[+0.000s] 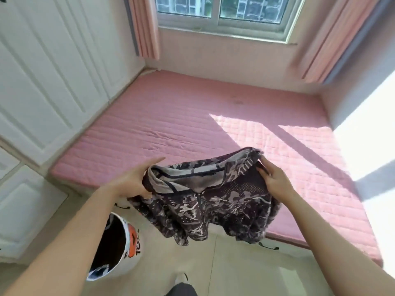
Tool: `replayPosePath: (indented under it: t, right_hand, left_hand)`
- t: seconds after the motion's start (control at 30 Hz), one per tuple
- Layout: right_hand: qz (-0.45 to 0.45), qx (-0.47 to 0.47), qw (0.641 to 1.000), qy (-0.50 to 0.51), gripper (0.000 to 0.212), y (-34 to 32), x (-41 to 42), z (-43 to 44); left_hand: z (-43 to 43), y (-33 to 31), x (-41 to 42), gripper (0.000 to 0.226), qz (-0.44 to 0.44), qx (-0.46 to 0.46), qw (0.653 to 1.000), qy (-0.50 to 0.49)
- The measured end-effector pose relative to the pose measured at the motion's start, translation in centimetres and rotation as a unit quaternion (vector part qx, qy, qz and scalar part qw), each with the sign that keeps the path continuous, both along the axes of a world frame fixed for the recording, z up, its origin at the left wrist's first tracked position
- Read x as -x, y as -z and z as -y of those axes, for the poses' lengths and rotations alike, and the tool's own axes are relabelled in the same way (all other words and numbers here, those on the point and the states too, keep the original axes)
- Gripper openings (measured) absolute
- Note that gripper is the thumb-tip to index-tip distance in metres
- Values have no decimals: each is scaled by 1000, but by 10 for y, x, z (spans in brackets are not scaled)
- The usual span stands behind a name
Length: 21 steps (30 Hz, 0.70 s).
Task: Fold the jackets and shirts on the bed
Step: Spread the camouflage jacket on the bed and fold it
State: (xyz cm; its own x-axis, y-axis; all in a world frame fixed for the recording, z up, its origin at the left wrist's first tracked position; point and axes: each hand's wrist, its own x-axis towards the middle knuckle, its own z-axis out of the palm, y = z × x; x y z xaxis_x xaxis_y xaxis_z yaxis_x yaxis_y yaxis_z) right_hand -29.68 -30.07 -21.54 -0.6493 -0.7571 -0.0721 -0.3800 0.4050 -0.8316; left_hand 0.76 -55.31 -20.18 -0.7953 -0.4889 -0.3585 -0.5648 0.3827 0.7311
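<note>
While the camouflage jacket [205, 206] hangs unfolded in the air, the task looks barely begun: no folded garment shows on the bed [181, 116]. Nearest, a white and orange container [126, 251] stands open on the pale floor [224, 268]. Above it the left hand [132, 182] pinches the jacket's collar edge between thumb and fingers, and the right hand [275, 182] grips the opposite side, fingers curled into the cloth. The jacket droops between them over the bed's near edge, not yet laid down. Beyond, the pink quilted bed lies flat, partly sunlit. White cupboard doors [53, 71] stand along its left side; pink curtains [145, 26] frame the window [220, 9].
</note>
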Motion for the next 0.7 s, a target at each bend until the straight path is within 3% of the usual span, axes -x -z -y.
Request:
replayPosePath:
  t: [0.1,0.2,0.33,0.5,0.63,0.7]
  right_hand:
    - [69,-37,997,18,64,-2,23,-10]
    - [78,-85,993,9,79,-2,32,-12]
    - [47,-110,991,56,78,4,50,-23]
    - [-13,-119,992,44,82,2,81,-27]
    - [-41,-89,993,62,71,-4,129,-12]
    - [-61,-80,993,68,66,-6,155,-3]
  left_hand:
    - [9,1,56,91,-65,16,997,39]
    - [9,3,106,67,-143,-21,988,49]
    - [17,9,150,45,-175,9,984,39]
    - [27,6,192,66,-163,25,981,105]
    - [38,1,241,80,-148,-47,978,137]
    - [39,-4,266,79,-174,-27,977,124]
